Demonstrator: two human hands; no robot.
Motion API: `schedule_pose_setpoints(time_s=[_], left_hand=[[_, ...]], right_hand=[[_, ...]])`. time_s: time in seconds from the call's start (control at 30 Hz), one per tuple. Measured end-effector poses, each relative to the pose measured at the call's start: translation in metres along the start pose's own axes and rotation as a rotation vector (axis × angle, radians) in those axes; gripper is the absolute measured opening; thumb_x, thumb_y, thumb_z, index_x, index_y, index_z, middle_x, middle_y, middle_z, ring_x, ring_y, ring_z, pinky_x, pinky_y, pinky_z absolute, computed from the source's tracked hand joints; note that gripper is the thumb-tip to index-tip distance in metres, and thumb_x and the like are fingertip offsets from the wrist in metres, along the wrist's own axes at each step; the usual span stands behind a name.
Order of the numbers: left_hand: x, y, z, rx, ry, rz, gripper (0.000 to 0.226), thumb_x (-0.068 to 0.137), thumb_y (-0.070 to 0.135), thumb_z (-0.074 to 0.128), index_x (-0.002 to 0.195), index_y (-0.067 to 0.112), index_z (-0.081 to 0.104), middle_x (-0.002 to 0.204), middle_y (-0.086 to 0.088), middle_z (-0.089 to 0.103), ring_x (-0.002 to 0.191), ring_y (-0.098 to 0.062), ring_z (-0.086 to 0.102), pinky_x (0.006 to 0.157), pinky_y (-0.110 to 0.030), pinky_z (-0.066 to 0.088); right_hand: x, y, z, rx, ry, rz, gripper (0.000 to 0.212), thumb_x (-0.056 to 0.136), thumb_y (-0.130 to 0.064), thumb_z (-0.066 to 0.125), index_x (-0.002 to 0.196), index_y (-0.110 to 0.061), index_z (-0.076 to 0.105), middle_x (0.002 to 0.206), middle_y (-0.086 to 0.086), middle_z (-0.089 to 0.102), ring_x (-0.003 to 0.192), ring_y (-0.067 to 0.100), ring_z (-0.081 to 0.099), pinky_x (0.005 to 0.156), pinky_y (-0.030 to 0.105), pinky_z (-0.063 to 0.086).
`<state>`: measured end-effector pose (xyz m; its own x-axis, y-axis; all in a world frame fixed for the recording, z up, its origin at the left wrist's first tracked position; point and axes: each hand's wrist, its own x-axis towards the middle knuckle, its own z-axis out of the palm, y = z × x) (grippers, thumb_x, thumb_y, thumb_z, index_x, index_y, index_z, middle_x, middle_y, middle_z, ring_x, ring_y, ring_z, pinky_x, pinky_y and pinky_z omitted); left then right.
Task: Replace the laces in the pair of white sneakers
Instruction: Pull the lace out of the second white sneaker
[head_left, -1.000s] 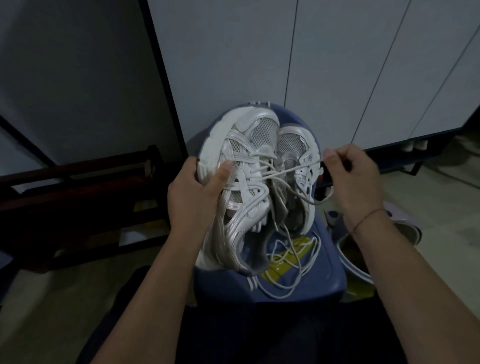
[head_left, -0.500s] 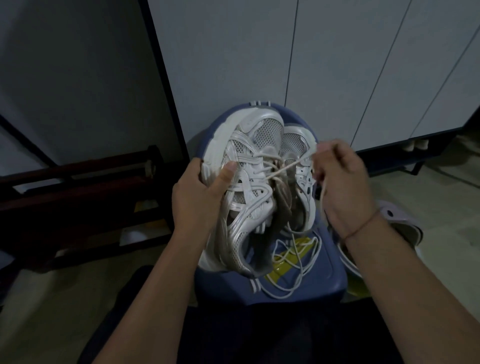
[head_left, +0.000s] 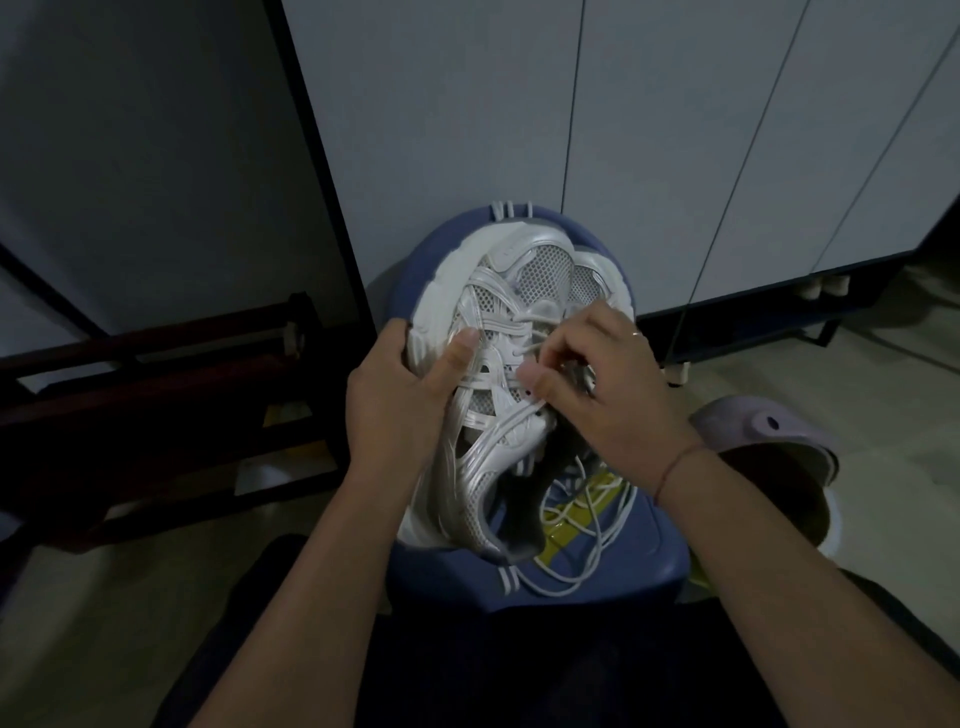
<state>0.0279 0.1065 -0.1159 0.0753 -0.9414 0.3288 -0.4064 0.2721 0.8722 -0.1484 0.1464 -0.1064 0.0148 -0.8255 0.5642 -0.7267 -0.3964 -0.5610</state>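
Currently a white sneaker (head_left: 483, 447) is held tilted over the seat of a blue plastic stool (head_left: 597, 587), with its toe towards the stool's far edge and its heel down near the near edge. It is gripped by the left hand (head_left: 395, 400) from the stool's left side: the fingers are wrapped round the thick sole and the thumb is pressed on the upper. The right hand (head_left: 608, 395) is laid over the eyelet row with its fingers curled, and a lace (head_left: 519, 413) strand is pinched between thumb and forefinger right at the eyelets. A second sneaker (head_left: 592, 280) is seen on the stool's right half, just beside the first and largely hidden by that hand. The uppers are made of open mesh crossed by glossy, ribbed, curving straps; the soles are chunky and matte. Loose laces (head_left: 576, 525) of thin round cord are coiled on the near right part of the seat, over a yellow patch (head_left: 558, 540). A lilac clog (head_left: 753, 421), smooth and perforated, is found on the floor to the stool's right.
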Motion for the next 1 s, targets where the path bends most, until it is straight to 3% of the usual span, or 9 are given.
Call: schedule_pose_setpoints(time_s=[0.1,0.2,0.27,0.37,0.43,0.57,0.8,0.9,1.0], left_hand=[[0.0,0.0,0.0,0.0,0.001,0.006,0.039,0.083,0.052,0.067,0.081,0.014,0.057,0.072,0.011,0.063,0.061,0.011,0.055,0.053,-0.006,0.039],[0.0,-0.002,-0.001,-0.006,-0.012,-0.004,0.039,0.083,0.052,0.066,0.082,0.014,0.057,0.074,0.012,0.063,0.061,0.011,0.055,0.054,-0.005,0.038],[0.001,-0.004,-0.002,-0.035,-0.024,-0.027,0.035,0.084,0.051,0.066,0.084,0.017,0.06,0.078,0.011,0.066,0.065,0.011,0.058,0.057,-0.005,0.041],[0.003,-0.006,-0.002,-0.106,-0.025,-0.077,0.036,0.084,0.052,0.066,0.088,0.016,0.062,0.082,0.009,0.069,0.071,0.004,0.063,0.063,-0.013,0.048],[0.004,-0.007,-0.001,-0.127,-0.025,-0.095,0.042,0.085,0.054,0.064,0.089,0.011,0.061,0.082,0.005,0.069,0.071,-0.001,0.063,0.062,-0.015,0.049],[0.002,-0.004,0.002,-0.153,-0.041,-0.138,0.03,0.087,0.054,0.061,0.088,0.024,0.061,0.084,0.012,0.067,0.071,0.01,0.061,0.063,-0.01,0.046],[-0.002,0.001,0.008,-0.187,-0.08,-0.148,0.025,0.09,0.052,0.056,0.092,0.028,0.053,0.09,0.017,0.062,0.075,0.015,0.058,0.067,-0.012,0.044],[-0.004,0.004,0.011,-0.242,-0.117,-0.164,0.036,0.091,0.052,0.053,0.111,0.023,0.048,0.1,0.019,0.058,0.089,0.009,0.055,0.077,-0.018,0.045],[-0.007,0.008,0.011,-0.263,-0.144,-0.161,0.053,0.08,0.062,0.051,0.112,0.02,0.043,0.1,0.016,0.056,0.089,0.007,0.053,0.078,-0.019,0.045]], right_hand=[[0.002,-0.004,0.001,0.158,-0.001,0.016,0.023,0.087,-0.042,0.054,0.073,-0.024,0.054,0.08,-0.005,0.048,0.075,0.008,0.048,0.07,0.017,0.039],[0.005,-0.008,0.0,0.857,0.099,0.286,0.03,0.093,-0.029,0.054,0.063,-0.027,0.055,0.062,-0.008,0.049,0.061,0.006,0.045,0.063,0.018,0.04],[0.009,0.002,-0.007,1.027,0.264,0.447,0.038,0.094,-0.023,0.053,0.056,-0.022,0.054,0.055,-0.004,0.044,0.055,0.01,0.038,0.057,0.021,0.035],[0.009,0.014,-0.01,0.774,0.293,0.624,0.031,0.093,-0.015,0.056,0.062,-0.018,0.052,0.054,-0.003,0.048,0.051,0.008,0.042,0.051,0.018,0.039],[0.007,0.014,-0.006,0.802,0.243,0.677,0.02,0.091,-0.008,0.057,0.073,-0.015,0.055,0.062,-0.001,0.057,0.055,0.007,0.051,0.055,0.018,0.047],[0.006,0.006,-0.001,0.725,0.093,0.568,0.015,0.092,-0.014,0.057,0.077,-0.013,0.058,0.062,-0.001,0.055,0.053,0.006,0.048,0.053,0.017,0.045],[0.007,0.005,0.001,0.591,0.112,0.41,0.014,0.08,-0.011,0.072,0.079,-0.019,0.06,0.071,0.003,0.061,0.065,0.007,0.055,0.063,0.017,0.05],[0.007,0.002,0.003,0.576,0.147,0.368,0.015,0.08,-0.008,0.072,0.076,-0.018,0.061,0.071,0.001,0.06,0.065,0.002,0.053,0.064,0.014,0.048],[0.007,0.003,0.006,0.534,0.151,0.341,0.019,0.081,-0.007,0.07,0.072,-0.02,0.06,0.07,-0.002,0.059,0.064,0.002,0.051,0.062,0.013,0.046]])
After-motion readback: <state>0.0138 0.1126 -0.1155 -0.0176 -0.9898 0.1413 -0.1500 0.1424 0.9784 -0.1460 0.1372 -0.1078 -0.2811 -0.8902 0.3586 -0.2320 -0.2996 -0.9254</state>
